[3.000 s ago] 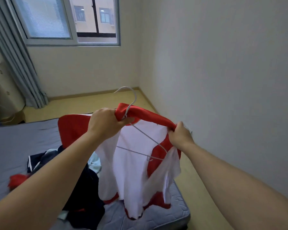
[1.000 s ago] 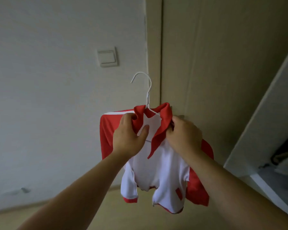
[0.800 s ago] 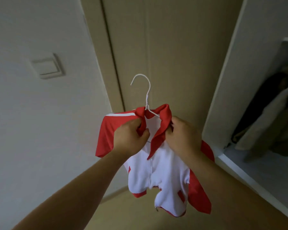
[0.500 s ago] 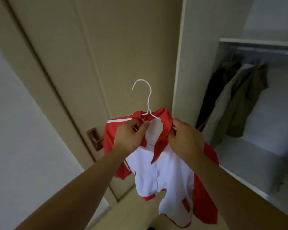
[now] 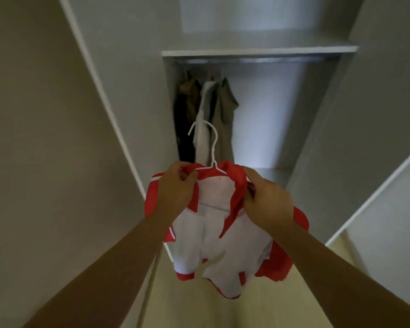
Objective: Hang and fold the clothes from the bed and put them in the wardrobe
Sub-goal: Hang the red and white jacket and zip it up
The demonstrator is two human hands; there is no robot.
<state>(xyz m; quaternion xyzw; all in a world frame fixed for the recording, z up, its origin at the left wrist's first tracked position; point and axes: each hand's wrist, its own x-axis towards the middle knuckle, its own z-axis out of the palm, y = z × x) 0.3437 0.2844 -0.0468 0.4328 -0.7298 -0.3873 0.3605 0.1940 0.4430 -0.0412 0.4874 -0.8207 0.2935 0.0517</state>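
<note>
- Your left hand (image 5: 175, 188) and right hand (image 5: 268, 200) both pinch the jacket (image 5: 234, 252) at its collar.
- If the hanger (image 5: 214, 150) misses the rail (image 5: 251, 60), the jacket may slip off.

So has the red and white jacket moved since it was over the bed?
Yes. The jacket was carried from the bed to the open wardrobe: its hanger hook now shows in front of the clothes hanging there, below the rail.

A dark garment (image 5: 182, 138), a white garment (image 5: 204, 107) and an olive jacket (image 5: 225, 114) are hanging side by side, touching one another. A pale yellow floor (image 5: 223, 313) is showing below, and a beige surface (image 5: 45, 138) is filling the left side.
</note>
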